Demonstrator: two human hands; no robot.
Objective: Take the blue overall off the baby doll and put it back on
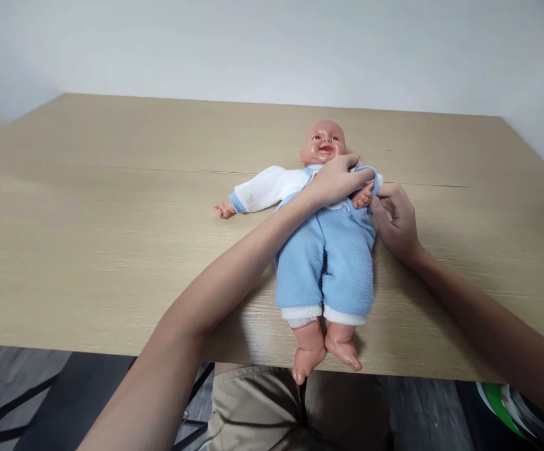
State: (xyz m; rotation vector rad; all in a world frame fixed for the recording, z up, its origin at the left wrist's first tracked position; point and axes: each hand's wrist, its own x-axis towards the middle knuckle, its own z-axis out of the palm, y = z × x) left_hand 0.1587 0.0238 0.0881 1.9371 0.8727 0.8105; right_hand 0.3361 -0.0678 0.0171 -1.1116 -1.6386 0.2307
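A baby doll (324, 263) lies on its back on the wooden table, head away from me and bare feet at the front edge. It wears blue fleece overalls and a white top with blue cuffs. My left hand (340, 178) reaches across the doll's chest, its fingers closed on the blue-edged sleeve (370, 170) of the arm at the right. That arm is bent, and the small doll hand (363, 196) shows below my fingers. On the right, my right hand (397, 219) is curled with its fingertips pinching at the same sleeve; the exact grip is partly hidden.
The table (112, 250) has a thin seam running across it and a plain wall behind. The doll's other arm (265, 191) stretches out to the left. Under the front edge are my legs in khaki shorts (253, 407) and, lower right, a green and white round object (502, 407).
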